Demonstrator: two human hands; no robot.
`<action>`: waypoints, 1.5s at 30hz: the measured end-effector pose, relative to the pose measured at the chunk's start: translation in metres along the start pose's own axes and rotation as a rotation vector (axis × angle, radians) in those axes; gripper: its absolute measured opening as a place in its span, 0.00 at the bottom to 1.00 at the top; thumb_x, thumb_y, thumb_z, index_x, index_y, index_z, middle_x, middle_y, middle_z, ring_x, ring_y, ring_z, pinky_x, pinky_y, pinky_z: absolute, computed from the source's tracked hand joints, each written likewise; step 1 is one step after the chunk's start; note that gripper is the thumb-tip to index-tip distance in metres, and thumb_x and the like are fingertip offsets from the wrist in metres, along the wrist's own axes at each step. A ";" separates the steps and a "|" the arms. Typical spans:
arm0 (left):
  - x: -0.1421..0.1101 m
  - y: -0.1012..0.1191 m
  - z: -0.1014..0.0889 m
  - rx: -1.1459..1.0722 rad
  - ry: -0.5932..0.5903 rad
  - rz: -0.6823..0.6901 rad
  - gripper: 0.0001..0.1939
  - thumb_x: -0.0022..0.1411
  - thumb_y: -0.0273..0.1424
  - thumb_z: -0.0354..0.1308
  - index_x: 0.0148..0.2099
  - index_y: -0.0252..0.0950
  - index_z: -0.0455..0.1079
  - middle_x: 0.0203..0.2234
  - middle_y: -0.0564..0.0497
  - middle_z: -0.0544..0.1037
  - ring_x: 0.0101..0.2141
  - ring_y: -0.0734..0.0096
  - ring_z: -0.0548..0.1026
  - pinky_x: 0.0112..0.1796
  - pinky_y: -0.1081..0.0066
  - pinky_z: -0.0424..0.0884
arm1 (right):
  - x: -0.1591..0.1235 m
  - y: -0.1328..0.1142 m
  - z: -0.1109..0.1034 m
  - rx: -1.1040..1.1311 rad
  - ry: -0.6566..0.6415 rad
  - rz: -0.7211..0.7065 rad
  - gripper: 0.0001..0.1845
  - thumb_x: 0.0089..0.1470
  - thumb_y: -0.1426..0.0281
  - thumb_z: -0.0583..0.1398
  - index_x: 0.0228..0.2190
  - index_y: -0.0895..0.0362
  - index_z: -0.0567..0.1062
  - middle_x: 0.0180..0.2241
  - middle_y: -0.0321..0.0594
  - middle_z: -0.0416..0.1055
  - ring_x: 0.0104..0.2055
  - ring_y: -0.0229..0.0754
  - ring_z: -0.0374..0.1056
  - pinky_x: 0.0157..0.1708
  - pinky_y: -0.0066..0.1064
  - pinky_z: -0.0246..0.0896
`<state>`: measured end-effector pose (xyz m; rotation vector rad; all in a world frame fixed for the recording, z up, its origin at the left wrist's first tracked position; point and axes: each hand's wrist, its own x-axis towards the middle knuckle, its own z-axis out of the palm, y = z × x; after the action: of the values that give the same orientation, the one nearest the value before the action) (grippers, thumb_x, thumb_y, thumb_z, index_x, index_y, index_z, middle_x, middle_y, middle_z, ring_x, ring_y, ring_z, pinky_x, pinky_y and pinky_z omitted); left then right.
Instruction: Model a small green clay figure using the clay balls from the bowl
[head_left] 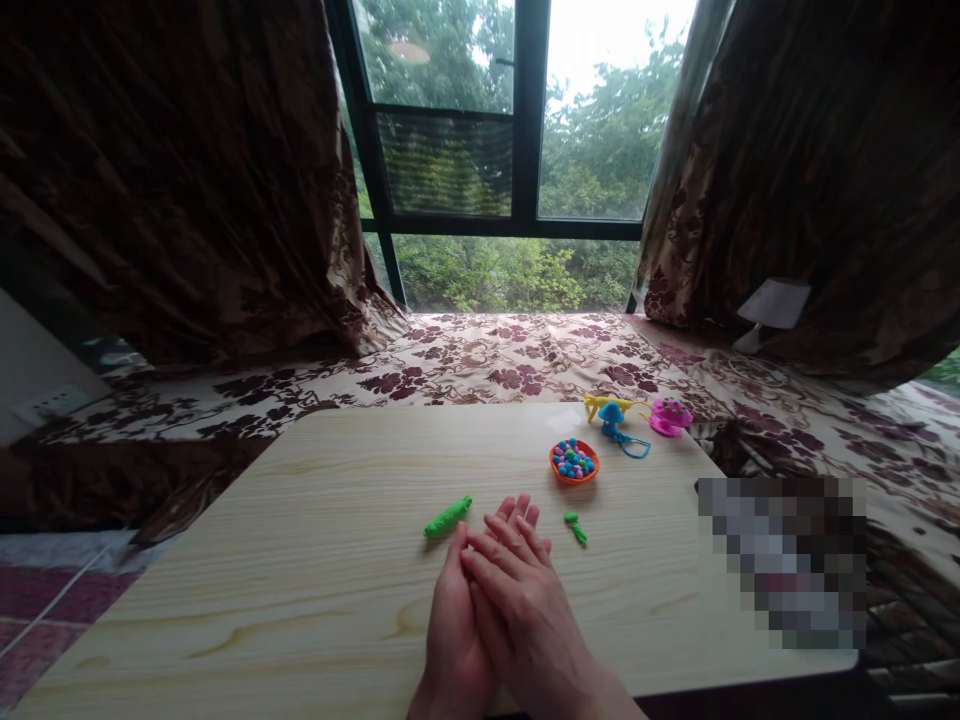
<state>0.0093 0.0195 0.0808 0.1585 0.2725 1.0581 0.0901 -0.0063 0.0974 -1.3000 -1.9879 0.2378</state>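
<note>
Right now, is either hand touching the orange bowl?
Apart: the head view shows bare table between the bowl and both left hand and right hand.

1. The left hand [457,622] is lying underneath, palm facing the right hand [531,606].
2. The left thumb [454,552] is pointing forward, beside the right fingertips [470,560].
3. The right hand is covering the left palm diagonally, fingers extending forward-left.
4. The left fingertips [523,502] are projecting beyond; contact surfaces are being concealed.
</note>
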 end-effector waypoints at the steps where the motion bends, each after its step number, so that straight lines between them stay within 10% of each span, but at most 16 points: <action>1: -0.001 -0.002 0.000 0.006 -0.012 -0.037 0.22 0.63 0.39 0.42 0.54 0.34 0.62 0.46 0.43 0.72 0.48 0.66 0.68 0.49 0.65 0.64 | 0.001 0.001 0.002 0.017 0.002 0.022 0.17 0.55 0.74 0.51 0.47 0.54 0.67 0.52 0.35 0.63 0.59 0.42 0.47 0.58 0.41 0.36; 11: -0.018 0.007 0.006 0.059 -0.009 -0.260 0.12 0.61 0.26 0.45 0.42 0.32 0.69 0.37 0.47 0.75 0.40 0.72 0.72 0.49 0.65 0.63 | -0.002 0.033 -0.006 0.218 0.226 0.210 0.10 0.55 0.71 0.54 0.29 0.51 0.75 0.41 0.36 0.69 0.49 0.41 0.58 0.48 0.36 0.52; 23: -0.015 0.009 -0.004 0.473 0.193 -0.107 0.11 0.53 0.24 0.57 0.42 0.32 0.69 0.34 0.46 0.76 0.35 0.71 0.74 0.42 0.67 0.70 | -0.008 0.034 -0.024 0.431 -0.007 0.152 0.12 0.52 0.75 0.56 0.38 0.51 0.73 0.42 0.36 0.67 0.45 0.38 0.61 0.46 0.31 0.55; 35: -0.012 0.012 -0.008 0.733 0.216 0.028 0.14 0.51 0.30 0.60 0.41 0.31 0.71 0.33 0.45 0.78 0.31 0.72 0.74 0.40 0.67 0.70 | -0.008 0.040 -0.017 0.766 0.089 0.298 0.06 0.52 0.72 0.56 0.32 0.56 0.74 0.32 0.37 0.67 0.35 0.37 0.65 0.34 0.28 0.62; 45: -0.010 0.015 0.002 0.975 0.238 0.078 0.13 0.48 0.34 0.62 0.36 0.31 0.72 0.30 0.46 0.77 0.30 0.70 0.73 0.38 0.67 0.70 | -0.010 0.035 -0.031 0.294 -0.022 0.156 0.08 0.51 0.76 0.55 0.32 0.54 0.72 0.30 0.36 0.66 0.33 0.37 0.62 0.35 0.29 0.57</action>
<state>-0.0076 0.0183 0.0882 0.9241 0.9945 0.9446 0.1379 -0.0061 0.0966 -1.2634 -1.7901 0.5984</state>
